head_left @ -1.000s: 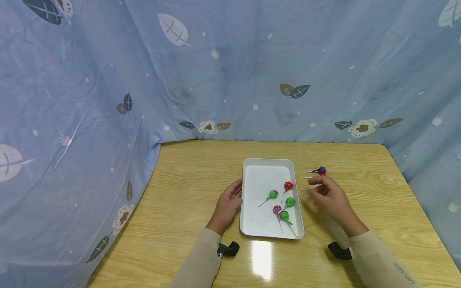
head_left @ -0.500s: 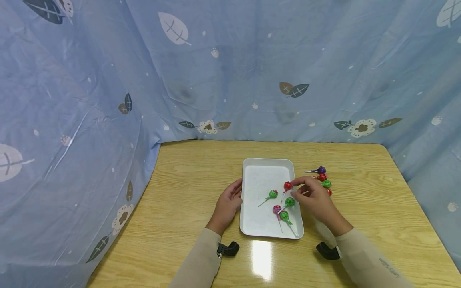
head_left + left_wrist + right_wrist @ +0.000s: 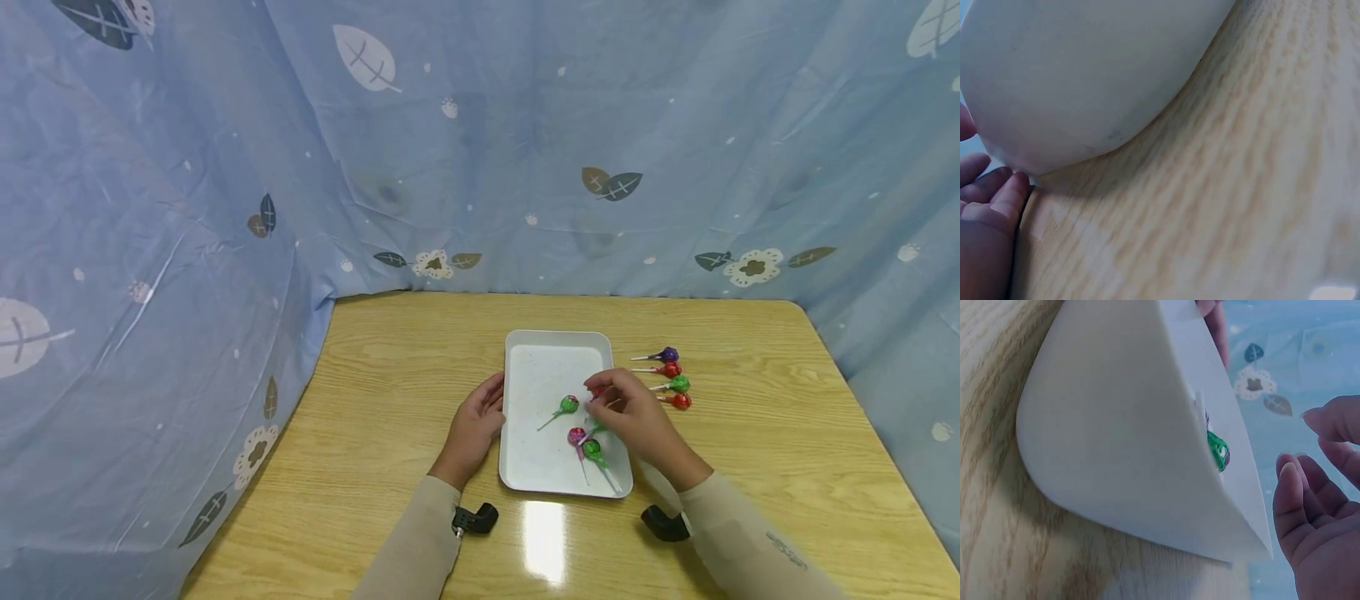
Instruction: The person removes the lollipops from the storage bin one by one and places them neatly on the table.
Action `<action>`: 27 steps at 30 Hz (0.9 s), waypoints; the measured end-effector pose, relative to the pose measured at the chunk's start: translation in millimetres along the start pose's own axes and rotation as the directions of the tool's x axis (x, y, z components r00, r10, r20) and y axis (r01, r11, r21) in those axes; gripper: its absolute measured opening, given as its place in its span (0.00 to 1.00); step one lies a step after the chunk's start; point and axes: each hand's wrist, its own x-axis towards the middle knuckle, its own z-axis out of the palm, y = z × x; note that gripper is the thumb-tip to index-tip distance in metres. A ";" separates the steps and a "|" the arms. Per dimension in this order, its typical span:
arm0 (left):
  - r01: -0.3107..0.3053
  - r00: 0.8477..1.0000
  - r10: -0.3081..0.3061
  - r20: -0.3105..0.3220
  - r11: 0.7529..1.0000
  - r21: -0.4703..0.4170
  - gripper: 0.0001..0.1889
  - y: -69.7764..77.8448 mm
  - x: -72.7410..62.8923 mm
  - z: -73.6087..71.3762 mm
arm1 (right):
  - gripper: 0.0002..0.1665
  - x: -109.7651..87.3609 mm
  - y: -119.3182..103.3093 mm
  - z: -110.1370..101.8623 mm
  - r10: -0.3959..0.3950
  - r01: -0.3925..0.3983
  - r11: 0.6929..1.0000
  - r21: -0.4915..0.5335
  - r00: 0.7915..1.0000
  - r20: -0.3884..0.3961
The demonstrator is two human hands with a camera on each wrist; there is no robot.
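Note:
A white tray (image 3: 540, 367) stands on the table with several wrapped lollipops in it. My left hand (image 3: 477, 421) rests against its left side, fingertips touching the outer wall in the left wrist view. My right hand (image 3: 626, 410) is over the tray's right edge, thumb and forefinger apart with nothing held. Below those fingertips a red lollipop (image 3: 597, 392) is mostly hidden, and a green lollipop beside it is partly covered. Another green lollipop (image 3: 569, 404) lies to the left. Lower in the tray are a pink-purple lollipop (image 3: 576, 436) and a green lollipop (image 3: 592, 450).
Right of the tray, a purple lollipop (image 3: 670, 355), a red lollipop (image 3: 671, 369), a green lollipop (image 3: 680, 383) and another red lollipop (image 3: 682, 401) lie in a column on the wooden table (image 3: 405, 350). A blue patterned curtain (image 3: 510, 150) hangs behind.
My right hand has moved left from the lollipops on the table to above the red one in the tray, uncovering the column. The left hand and tray have stayed put.

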 end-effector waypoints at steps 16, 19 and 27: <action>0.002 1.000 -0.002 0.000 1.000 -0.001 0.37 -1.1 0.1 -0.6 | 0.18 16.5 -0.9 16.1 0.015 -0.019 0.999 0.041 0.996 0.090; 0.002 1.000 -0.002 -0.003 1.000 0.000 0.37 -0.8 0.1 -0.4 | 0.18 18.3 1.1 18.5 0.033 -0.035 0.999 0.019 0.994 0.106; -0.005 1.000 0.005 0.006 1.000 -0.010 0.38 0.1 0.0 0.1 | 0.19 18.4 5.0 22.9 0.052 -0.045 0.997 -0.062 0.993 0.109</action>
